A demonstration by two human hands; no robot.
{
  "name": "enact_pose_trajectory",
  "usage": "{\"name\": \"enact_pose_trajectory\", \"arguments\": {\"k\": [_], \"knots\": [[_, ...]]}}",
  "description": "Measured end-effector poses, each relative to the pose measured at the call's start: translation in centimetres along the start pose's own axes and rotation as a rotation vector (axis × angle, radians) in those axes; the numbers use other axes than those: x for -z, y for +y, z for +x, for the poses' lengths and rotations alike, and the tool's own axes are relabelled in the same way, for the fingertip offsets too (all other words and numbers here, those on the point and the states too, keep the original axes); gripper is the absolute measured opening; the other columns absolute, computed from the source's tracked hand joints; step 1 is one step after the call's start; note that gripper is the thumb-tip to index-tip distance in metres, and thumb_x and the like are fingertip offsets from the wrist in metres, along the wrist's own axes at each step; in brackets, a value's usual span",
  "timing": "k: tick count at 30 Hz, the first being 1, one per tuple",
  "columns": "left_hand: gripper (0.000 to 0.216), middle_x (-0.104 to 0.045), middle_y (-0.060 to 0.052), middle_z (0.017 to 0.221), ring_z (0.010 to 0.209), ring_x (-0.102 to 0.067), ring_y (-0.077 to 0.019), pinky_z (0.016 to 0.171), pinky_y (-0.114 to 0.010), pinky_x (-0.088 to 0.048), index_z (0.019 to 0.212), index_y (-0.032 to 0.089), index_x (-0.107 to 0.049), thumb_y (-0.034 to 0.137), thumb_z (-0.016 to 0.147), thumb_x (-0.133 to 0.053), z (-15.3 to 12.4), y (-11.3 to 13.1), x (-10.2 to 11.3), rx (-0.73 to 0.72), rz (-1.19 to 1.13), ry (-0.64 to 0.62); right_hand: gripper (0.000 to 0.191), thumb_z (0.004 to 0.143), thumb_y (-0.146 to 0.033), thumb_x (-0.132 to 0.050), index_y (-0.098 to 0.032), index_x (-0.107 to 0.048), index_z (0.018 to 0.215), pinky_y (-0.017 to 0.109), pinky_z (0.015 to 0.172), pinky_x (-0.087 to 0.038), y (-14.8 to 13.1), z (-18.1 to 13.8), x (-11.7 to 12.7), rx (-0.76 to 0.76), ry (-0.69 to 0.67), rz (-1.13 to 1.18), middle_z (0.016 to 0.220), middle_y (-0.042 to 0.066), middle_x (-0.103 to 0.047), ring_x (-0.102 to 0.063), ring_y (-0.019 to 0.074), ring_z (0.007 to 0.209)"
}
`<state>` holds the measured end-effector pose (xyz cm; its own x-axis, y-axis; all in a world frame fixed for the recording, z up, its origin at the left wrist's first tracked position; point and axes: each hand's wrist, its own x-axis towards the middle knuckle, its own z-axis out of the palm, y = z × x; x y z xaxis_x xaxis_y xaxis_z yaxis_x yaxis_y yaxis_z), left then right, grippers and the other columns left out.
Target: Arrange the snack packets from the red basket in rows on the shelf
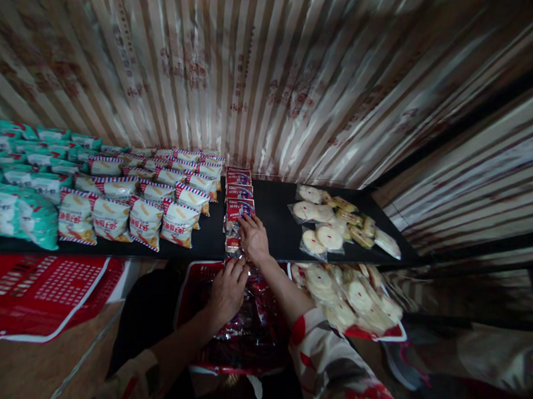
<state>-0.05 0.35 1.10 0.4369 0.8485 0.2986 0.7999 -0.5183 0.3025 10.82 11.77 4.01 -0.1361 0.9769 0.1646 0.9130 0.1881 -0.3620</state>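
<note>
A row of red snack packets lies on the black shelf, overlapping front to back. My right hand is at the right side of the nearest red packet, its fingers curled onto the packet's edge. My left hand is at the front end of the row, fingers bent around the packet's lower end at the shelf edge. Below both hands stands a red basket holding more dark red shiny packets. The thumbs are partly hidden.
White snack bags with striped edges and teal bags stand in rows at left. Clear-wrapped pale round cakes lie at right, with more in a basket below. Another red basket is at lower left. A person's shoe shows at lower right.
</note>
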Motion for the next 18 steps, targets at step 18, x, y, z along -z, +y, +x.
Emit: {"name": "enact_pose_trajectory", "arguments": {"k": [18], "knots": [[0.037,-0.055,-0.013,0.124,0.116,-0.048,-0.0271,0.090,-0.041,-0.049,0.115,0.013,-0.056,0.010,0.081,-0.044,-0.1,1.0,0.7,-0.004,-0.008,0.104,0.033,0.089,-0.020,-0.041,-0.016,-0.064,0.113,0.042,0.105,-0.036,0.9,0.1,-0.4,0.124,0.220,0.217,0.129,0.011,-0.056,-0.039,0.0234,0.127]]}}
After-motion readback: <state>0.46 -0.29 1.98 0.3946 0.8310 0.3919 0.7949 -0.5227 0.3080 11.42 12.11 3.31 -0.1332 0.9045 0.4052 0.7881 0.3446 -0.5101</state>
